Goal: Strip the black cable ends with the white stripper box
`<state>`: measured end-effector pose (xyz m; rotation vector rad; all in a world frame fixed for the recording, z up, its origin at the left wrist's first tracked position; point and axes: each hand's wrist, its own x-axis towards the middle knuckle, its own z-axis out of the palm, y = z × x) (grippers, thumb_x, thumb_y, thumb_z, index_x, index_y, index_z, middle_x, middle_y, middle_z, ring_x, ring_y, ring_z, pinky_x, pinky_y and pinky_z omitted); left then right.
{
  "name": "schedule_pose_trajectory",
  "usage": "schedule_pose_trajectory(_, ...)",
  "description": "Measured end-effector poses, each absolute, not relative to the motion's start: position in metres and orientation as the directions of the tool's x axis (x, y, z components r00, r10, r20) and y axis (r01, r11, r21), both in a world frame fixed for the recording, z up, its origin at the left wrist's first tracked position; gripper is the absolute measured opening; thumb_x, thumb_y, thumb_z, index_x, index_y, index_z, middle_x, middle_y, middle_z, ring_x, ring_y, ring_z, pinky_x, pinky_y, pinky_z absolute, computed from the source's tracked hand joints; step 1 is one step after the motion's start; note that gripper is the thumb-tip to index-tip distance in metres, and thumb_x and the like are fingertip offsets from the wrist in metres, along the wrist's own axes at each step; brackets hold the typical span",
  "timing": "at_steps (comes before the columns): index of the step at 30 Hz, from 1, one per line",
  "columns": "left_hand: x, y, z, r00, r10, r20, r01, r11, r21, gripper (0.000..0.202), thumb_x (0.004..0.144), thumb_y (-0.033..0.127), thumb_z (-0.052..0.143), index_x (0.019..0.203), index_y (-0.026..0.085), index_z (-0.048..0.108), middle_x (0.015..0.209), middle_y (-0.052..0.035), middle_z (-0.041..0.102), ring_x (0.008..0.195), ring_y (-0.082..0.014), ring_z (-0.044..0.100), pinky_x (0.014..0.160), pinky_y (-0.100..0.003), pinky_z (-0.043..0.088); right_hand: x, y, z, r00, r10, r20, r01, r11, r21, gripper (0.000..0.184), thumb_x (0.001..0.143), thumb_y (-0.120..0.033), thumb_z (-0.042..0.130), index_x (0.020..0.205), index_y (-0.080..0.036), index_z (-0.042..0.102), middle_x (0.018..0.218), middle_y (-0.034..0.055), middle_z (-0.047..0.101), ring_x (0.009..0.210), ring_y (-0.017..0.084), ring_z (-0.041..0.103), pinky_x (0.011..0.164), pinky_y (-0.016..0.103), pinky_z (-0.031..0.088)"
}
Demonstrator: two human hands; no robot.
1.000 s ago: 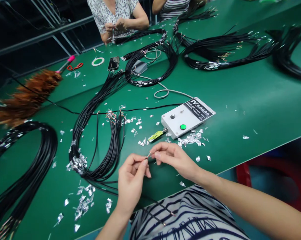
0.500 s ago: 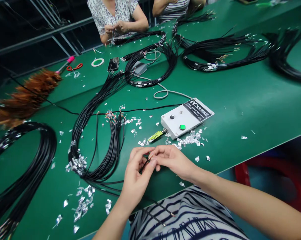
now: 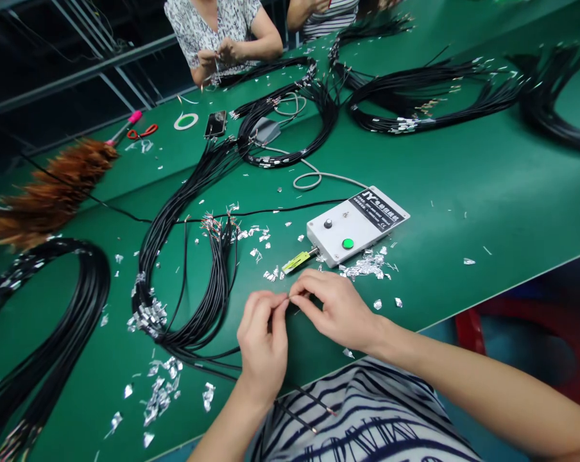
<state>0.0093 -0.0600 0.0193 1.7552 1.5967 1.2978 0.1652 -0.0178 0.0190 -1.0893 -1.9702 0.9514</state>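
Note:
My left hand point(image 3: 264, 337) is closed in a pinch on the end of a thin black cable, most of it hidden by the fingers. Fingertip to fingertip with it, my right hand point(image 3: 337, 308) pinches the fine wires at that cable end. Just beyond the hands lies a white box-shaped machine point(image 3: 326, 234) with a green button, a black knob and a yellow-green tip point(image 3: 297, 261). Left of my hands curves a bundle of black cables point(image 3: 217, 282) with stripped ends. Two loose cable ends point(image 3: 314, 428) hang over my lap below the left wrist.
Silver foil scraps point(image 3: 160, 401) litter the green table point(image 3: 463, 212). More cable coils point(image 3: 90, 301) lie left and far right. At the back are a tape roll point(image 3: 186, 121), orange-handled scissors point(image 3: 142, 132), a phone point(image 3: 215, 124) and a co-worker's hands point(image 3: 217, 54). A red stool point(image 3: 473, 330) stands right.
My hands have shifted from overlapping around the black cable to a fingertip pinch at its end. The left fingers have dropped slightly and turned; the view has moved a little.

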Motion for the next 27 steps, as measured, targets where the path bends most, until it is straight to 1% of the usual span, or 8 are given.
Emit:
schedule_pose_trajectory(4, 0.006, -0.058, 0.011, -0.105, 0.97, 0.22, 0.512, -0.137, 0.848, 0.014, 0.092, 0.016, 0.054, 0.081, 0.02, 0.061, 0.079, -0.0007, 0.063, 0.073, -0.0138, 0.061, 0.065, -0.024, 0.049, 0.173, -0.015, 0.014, -0.469, 0.837, 0.283, 0.524, 0.522, -0.673, 0.008, 0.093, -0.019, 0.057, 0.094, -0.018, 0.065, 0.09, 0.0028, 0.07, 0.077, 0.017, 0.063, 0.069, 0.029, 0.039)
schedule_pose_trajectory(7, 0.004, -0.056, 0.008, -0.101, 0.989, 0.11, 0.468, -0.051, 0.883, 0.013, 0.094, 0.021, 0.053, 0.083, 0.02, 0.061, 0.077, -0.0006, 0.062, 0.068, -0.0138, 0.06, 0.061, -0.024, 0.049, 0.174, -0.013, 0.014, -0.529, 0.776, 0.344, 0.598, 0.628, -0.497, 0.016, 0.094, -0.027, 0.059, 0.105, -0.016, 0.064, 0.099, 0.0062, 0.072, 0.082, 0.019, 0.064, 0.069, 0.03, 0.036)
schedule_pose_trajectory(9, 0.002, -0.055, 0.009, -0.06, 0.993, 0.097, 0.475, -0.057, 0.878, 0.014, 0.094, 0.02, 0.052, 0.082, 0.02, 0.06, 0.075, -0.0003, 0.061, 0.067, -0.0138, 0.06, 0.06, -0.023, 0.048, 0.171, -0.012, 0.014, -0.585, 0.709, 0.394, 0.61, 0.705, -0.363, 0.017, 0.097, -0.029, 0.056, 0.094, -0.016, 0.066, 0.087, 0.0047, 0.072, 0.075, 0.018, 0.062, 0.066, 0.031, 0.033)
schedule_pose_trajectory(12, -0.001, -0.054, 0.012, 0.066, 0.977, 0.201, 0.555, -0.203, 0.807, 0.018, 0.093, 0.013, 0.05, 0.079, 0.02, 0.058, 0.074, -0.0002, 0.059, 0.068, -0.0137, 0.058, 0.062, -0.023, 0.048, 0.167, -0.009, 0.013, -0.665, 0.593, 0.454, 0.56, 0.798, -0.223, 0.032, 0.1, -0.023, 0.049, 0.073, -0.018, 0.064, 0.065, -0.0001, 0.065, 0.061, 0.015, 0.054, 0.062, 0.031, 0.027)
schedule_pose_trajectory(14, -0.002, -0.052, 0.014, 0.158, 0.941, 0.298, 0.591, -0.332, 0.735, 0.02, 0.092, 0.01, 0.048, 0.077, 0.02, 0.057, 0.075, -0.0004, 0.057, 0.07, -0.0135, 0.057, 0.065, -0.024, 0.047, 0.17, -0.007, 0.013, -0.696, 0.551, 0.46, 0.532, 0.826, -0.186, 0.035, 0.1, -0.02, 0.047, 0.069, -0.018, 0.064, 0.061, -0.0014, 0.062, 0.059, 0.014, 0.051, 0.062, 0.031, 0.025)
schedule_pose_trajectory(16, -0.003, -0.05, 0.014, 0.181, 0.923, 0.34, 0.591, -0.378, 0.712, 0.019, 0.092, 0.009, 0.048, 0.078, 0.02, 0.057, 0.076, -0.0005, 0.057, 0.071, -0.0134, 0.057, 0.067, -0.024, 0.047, 0.176, -0.002, 0.014, -0.692, 0.552, 0.464, 0.542, 0.823, -0.171, 0.035, 0.1, -0.02, 0.047, 0.07, -0.019, 0.065, 0.062, -0.0012, 0.064, 0.061, 0.015, 0.052, 0.062, 0.031, 0.025)
schedule_pose_trajectory(21, -0.008, -0.043, 0.012, 0.001, 0.984, 0.179, 0.501, -0.155, 0.851, 0.015, 0.092, 0.018, 0.053, 0.079, 0.02, 0.059, 0.076, -0.0011, 0.061, 0.071, -0.0145, 0.059, 0.064, -0.024, 0.047, 0.189, 0.016, 0.02, -0.62, 0.577, 0.532, 0.632, 0.769, -0.097, 0.021, 0.098, -0.02, 0.052, 0.089, -0.019, 0.07, 0.09, 0.0015, 0.075, 0.085, 0.018, 0.059, 0.069, 0.032, 0.03)
schedule_pose_trajectory(27, -0.007, -0.029, 0.012, -0.094, 0.995, 0.025, 0.386, 0.013, 0.922, 0.013, 0.088, 0.025, 0.056, 0.077, 0.02, 0.059, 0.072, -0.0012, 0.061, 0.068, -0.0156, 0.059, 0.059, -0.024, 0.045, 0.186, 0.032, 0.019, -0.685, 0.6, 0.412, 0.66, 0.751, 0.003, 0.019, 0.096, -0.011, 0.051, 0.105, -0.015, 0.068, 0.107, 0.0058, 0.073, 0.096, 0.021, 0.059, 0.08, 0.036, 0.031)
